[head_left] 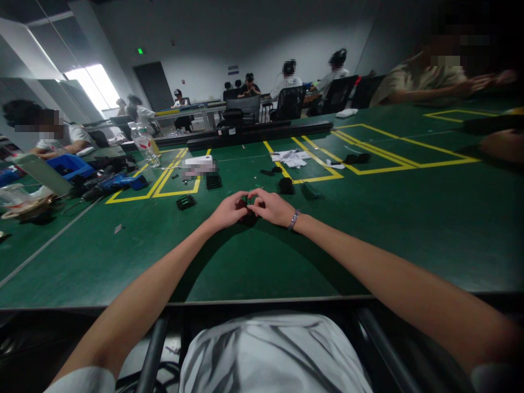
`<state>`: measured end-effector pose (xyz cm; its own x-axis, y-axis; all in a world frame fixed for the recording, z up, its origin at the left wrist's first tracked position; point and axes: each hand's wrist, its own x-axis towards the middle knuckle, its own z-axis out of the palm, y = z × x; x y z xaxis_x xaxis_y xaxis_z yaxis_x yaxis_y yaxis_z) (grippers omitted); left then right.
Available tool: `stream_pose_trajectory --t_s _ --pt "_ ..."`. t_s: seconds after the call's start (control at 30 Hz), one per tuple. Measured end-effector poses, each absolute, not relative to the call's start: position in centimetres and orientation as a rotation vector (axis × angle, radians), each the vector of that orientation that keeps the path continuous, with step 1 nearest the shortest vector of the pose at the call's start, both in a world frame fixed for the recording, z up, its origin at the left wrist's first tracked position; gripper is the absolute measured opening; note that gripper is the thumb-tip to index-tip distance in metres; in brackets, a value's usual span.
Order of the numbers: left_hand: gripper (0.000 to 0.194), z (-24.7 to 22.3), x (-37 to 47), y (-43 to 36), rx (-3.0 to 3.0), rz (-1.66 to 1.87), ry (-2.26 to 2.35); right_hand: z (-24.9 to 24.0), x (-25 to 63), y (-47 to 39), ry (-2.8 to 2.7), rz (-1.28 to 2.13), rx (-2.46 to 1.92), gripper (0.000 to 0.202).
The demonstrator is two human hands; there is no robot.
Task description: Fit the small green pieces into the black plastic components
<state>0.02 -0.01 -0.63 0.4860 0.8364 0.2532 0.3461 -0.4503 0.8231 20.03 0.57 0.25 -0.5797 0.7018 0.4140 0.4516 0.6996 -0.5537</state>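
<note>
My left hand [226, 212] and my right hand [272, 207] meet over the green table [262, 267], fingers curled inward. Between their fingertips sits a small dark piece with a green tint [248, 201]; fingers cover most of it, and its kind is unclear. A bracelet [293, 219] circles my right wrist. Just beyond my right hand stands a stack of black parts [286, 185]. Past my left hand lie another black stack [213, 181] and a cluster of dark parts with green glints [185, 202].
White paper scraps [292, 158], a clear bottle [148, 146], a blue power tool [118, 183] and a blue bin [71, 164] are on the table. Yellow tape [360, 173] marks rectangles. A long black bar [262, 134] runs along the far side. Several people sit around.
</note>
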Motion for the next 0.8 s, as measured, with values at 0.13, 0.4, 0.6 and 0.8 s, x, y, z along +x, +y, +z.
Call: stream_pose_trajectory --t_s 0.13,0.4,0.6,0.8 --pt "0.049 -0.4 0.1 -0.5 2.187 0.925 1.046 0.2 20.0 0.5 -2.267 0.568 -0.874 0.023" --pt "0.045 0.8 0.5 -1.6 2.446 0.926 1.064 0.4 20.1 0.4 -2.269 0.601 -0.883 0.023" --pt "0.037 1.0 1.0 -1.8 2.501 0.874 1.109 0.3 20.6 0.8 -2.252 0.731 -0.862 0.020" --pt "0.031 1.1 1.0 -1.9 2.540 0.828 1.133 -0.2 20.6 1.0 -2.162 0.872 -0.845 0.015"
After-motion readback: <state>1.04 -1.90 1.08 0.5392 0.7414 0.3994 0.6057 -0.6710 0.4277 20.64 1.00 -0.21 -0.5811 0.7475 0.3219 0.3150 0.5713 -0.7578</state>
